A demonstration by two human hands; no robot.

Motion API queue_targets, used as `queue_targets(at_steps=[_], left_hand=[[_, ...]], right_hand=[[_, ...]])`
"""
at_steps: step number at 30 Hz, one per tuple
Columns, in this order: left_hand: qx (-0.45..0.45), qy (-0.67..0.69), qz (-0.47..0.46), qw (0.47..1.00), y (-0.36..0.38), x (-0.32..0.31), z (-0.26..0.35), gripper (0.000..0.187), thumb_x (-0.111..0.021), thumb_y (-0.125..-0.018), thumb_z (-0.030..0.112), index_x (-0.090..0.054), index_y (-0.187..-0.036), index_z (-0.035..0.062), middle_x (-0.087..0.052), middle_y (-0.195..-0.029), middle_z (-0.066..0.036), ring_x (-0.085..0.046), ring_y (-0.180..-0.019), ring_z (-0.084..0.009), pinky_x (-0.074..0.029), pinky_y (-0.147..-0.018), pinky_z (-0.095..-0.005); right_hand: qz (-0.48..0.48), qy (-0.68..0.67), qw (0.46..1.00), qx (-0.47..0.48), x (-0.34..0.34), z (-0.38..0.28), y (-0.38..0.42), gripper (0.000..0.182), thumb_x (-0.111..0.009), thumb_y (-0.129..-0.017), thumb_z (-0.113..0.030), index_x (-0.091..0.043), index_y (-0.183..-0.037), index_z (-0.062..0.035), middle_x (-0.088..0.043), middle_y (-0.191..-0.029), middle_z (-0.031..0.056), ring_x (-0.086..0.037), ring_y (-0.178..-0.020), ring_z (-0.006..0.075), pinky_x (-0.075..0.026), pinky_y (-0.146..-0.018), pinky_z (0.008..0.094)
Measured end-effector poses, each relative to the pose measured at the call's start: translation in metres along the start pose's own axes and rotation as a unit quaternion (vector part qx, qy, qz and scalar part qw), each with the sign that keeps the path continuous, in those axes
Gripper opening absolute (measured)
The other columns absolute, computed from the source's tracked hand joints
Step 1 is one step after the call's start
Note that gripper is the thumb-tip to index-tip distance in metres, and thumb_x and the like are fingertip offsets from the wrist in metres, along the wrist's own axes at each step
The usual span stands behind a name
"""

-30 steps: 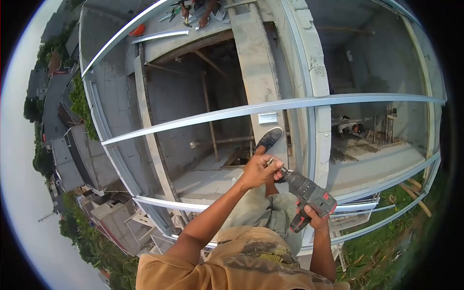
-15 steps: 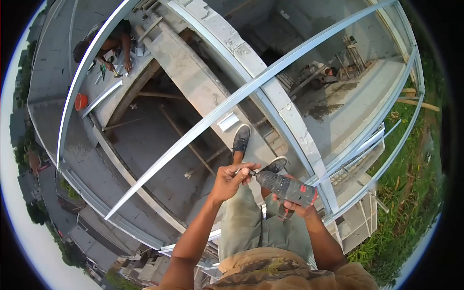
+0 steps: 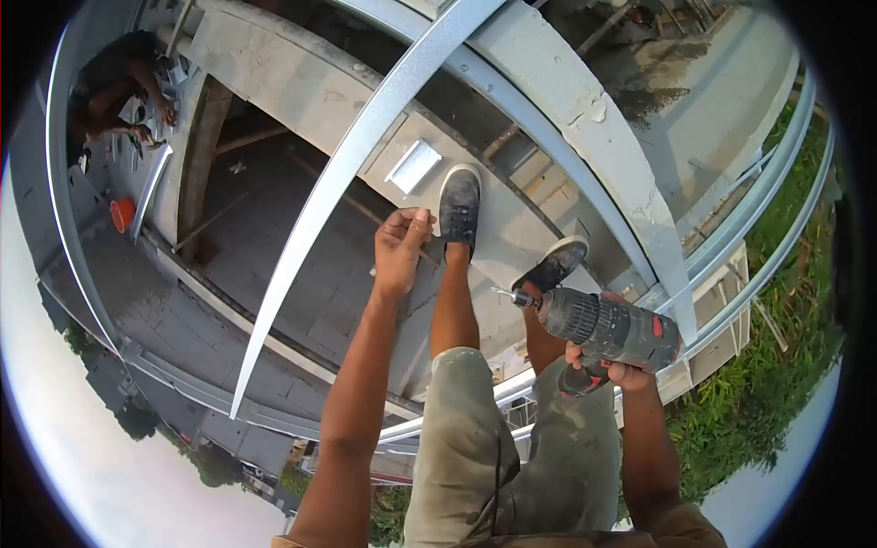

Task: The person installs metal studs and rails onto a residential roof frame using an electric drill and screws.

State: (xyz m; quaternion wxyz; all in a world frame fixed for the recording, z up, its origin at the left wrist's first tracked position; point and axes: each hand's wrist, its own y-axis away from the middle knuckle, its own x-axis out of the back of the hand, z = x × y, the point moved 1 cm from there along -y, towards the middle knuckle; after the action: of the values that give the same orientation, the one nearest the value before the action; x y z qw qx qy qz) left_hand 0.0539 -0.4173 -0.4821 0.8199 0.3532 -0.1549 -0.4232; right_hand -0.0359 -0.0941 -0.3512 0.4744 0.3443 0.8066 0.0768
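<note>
A pale concrete wall point(image 3: 566, 100) (rough in places) — green grass point(image 3: 740, 374) at right, bright sky point(image 3: 119, 475) lower left.

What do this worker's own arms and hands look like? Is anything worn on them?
The left hand and right hand are bare, ordinary human hands: no gloves, and no rings that I can make out. The forearms are uncovered, with no watch or wristband visible. Only the edges of brownish sleeves show near the bottom of the picture.

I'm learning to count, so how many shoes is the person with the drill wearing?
2: the left shoe is beside a small shiny metal piece, and the right shoe shows just above the drill in the right hand. Both are in view.
</note>
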Motion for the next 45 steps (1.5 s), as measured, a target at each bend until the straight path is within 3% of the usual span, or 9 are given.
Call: queue_targets(at_steps=[7,9,17,25,30,32,35,40,45], left_hand=[[-0.024,-0.005,-0.066,0.998,-0.03,-0.019,-0.014,0.051,-0.055,-0.099,0.043,-0.056,-0.128,-0.0001,-0.052,-0.089,0.0,-0.043,-0.076,-0.007,-0.037,-0.063,-0.0202],[-0.122,0.145,-0.222,0.957,-0.016,-0.036,0.005,0.063,-0.047,-0.099,0.052,-0.054,-0.133,-0.0011,-0.053,-0.096,-0.003,-0.043,-0.083,-0.0109,-0.037,-0.071,-0.0254],[-0.042,0.264,-0.156,0.951,0.046,-0.086,0.029,0.035,-0.052,-0.102,0.028,-0.066,-0.11,-0.0028,-0.058,-0.107,-0.009,-0.046,-0.083,-0.01,-0.038,-0.071,-0.0246],[-0.044,0.196,-0.213,0.956,0.009,-0.053,0.019,0.031,-0.047,-0.104,0.025,-0.066,-0.109,0.0002,-0.06,-0.102,-0.013,-0.049,-0.087,-0.0155,-0.039,-0.076,-0.0302],[-0.106,0.196,-0.203,0.954,-0.029,-0.039,0.003,0.085,-0.064,-0.082,0.067,-0.058,-0.13,-0.0028,-0.06,-0.103,-0.006,-0.042,-0.082,-0.0095,-0.038,-0.071,-0.0258],[-0.124,-0.077,-0.033,0.989,-0.069,-0.009,-0.026,0.07,-0.081,-0.075,0.051,-0.063,-0.123,0.0031,-0.06,-0.096,-0.002,-0.045,-0.082,-0.0071,-0.039,-0.07,-0.0219],[-0.245,-0.491,0.112,0.829,-0.15,0.04,-0.096,0.078,-0.09,-0.062,0.044,-0.06,-0.12,0.0009,-0.057,-0.11,-0.017,-0.053,-0.102,-0.0308,-0.046,-0.086,-0.0416],[-0.183,-0.691,0.097,0.692,-0.209,0.067,-0.149,0.109,-0.088,-0.053,0.058,-0.046,-0.135,-0.0008,-0.054,-0.111,-0.018,-0.049,-0.11,-0.0348,-0.04,-0.098,-0.0463],[-0.131,-0.699,0.044,0.702,-0.236,0.059,-0.16,0.082,-0.086,-0.057,0.039,-0.052,-0.121,0.0024,-0.055,-0.109,-0.014,-0.049,-0.107,-0.0327,-0.043,-0.092,-0.0431]], right_hand=[[0.079,-0.11,0.991,-0.012,0.028,0.039,-0.03,0.091,-0.082,-0.078,-0.024,-0.029,-0.149,-0.0085,-0.063,-0.112,0.02,-0.067,-0.092,0.028,-0.055,-0.071,0.0355],[0.097,-0.126,0.987,-0.012,0.035,0.047,-0.034,0.089,-0.082,-0.078,-0.021,-0.029,-0.148,-0.0058,-0.063,-0.115,0.0188,-0.068,-0.093,0.0272,-0.056,-0.071,0.0343],[0.086,-0.132,0.987,-0.033,0.016,0.054,-0.055,0.089,-0.082,-0.076,-0.017,-0.03,-0.148,-0.0055,-0.062,-0.117,0.0172,-0.069,-0.093,0.027,-0.056,-0.072,0.0347],[0.119,0.137,0.983,0.019,0.016,0.073,-0.064,0.083,-0.078,-0.08,-0.015,-0.028,-0.145,-0.0001,-0.065,-0.108,0.016,-0.067,-0.094,0.0277,-0.055,-0.072,0.0347],[0.069,-0.081,0.993,-0.054,0.029,0.078,-0.09,0.069,-0.077,-0.082,-0.037,-0.045,-0.133,-0.0024,-0.058,-0.107,0.0105,-0.055,-0.093,0.0229,-0.047,-0.078,0.0329],[0.018,-0.086,0.995,-0.049,0.038,0.071,-0.091,0.066,-0.076,-0.083,-0.039,-0.048,-0.129,-0.0013,-0.056,-0.108,0.0096,-0.053,-0.093,0.0231,-0.046,-0.08,0.0339],[0.027,-0.094,0.995,-0.031,0.049,0.062,-0.083,0.066,-0.075,-0.083,-0.039,-0.048,-0.129,-0.0014,-0.055,-0.11,0.0101,-0.053,-0.095,0.0242,-0.046,-0.081,0.0349],[0.034,-0.114,0.993,-0.013,0.063,0.057,-0.07,0.068,-0.076,-0.083,-0.041,-0.046,-0.131,-0.0034,-0.06,-0.098,0.0044,-0.059,-0.091,0.0215,-0.048,-0.076,0.0347],[0.051,-0.144,0.988,-0.01,0.055,0.059,-0.075,0.064,-0.076,-0.081,-0.041,-0.048,-0.126,-0.0051,-0.062,-0.094,0.0023,-0.062,-0.085,0.0187,-0.05,-0.07,0.0336]])
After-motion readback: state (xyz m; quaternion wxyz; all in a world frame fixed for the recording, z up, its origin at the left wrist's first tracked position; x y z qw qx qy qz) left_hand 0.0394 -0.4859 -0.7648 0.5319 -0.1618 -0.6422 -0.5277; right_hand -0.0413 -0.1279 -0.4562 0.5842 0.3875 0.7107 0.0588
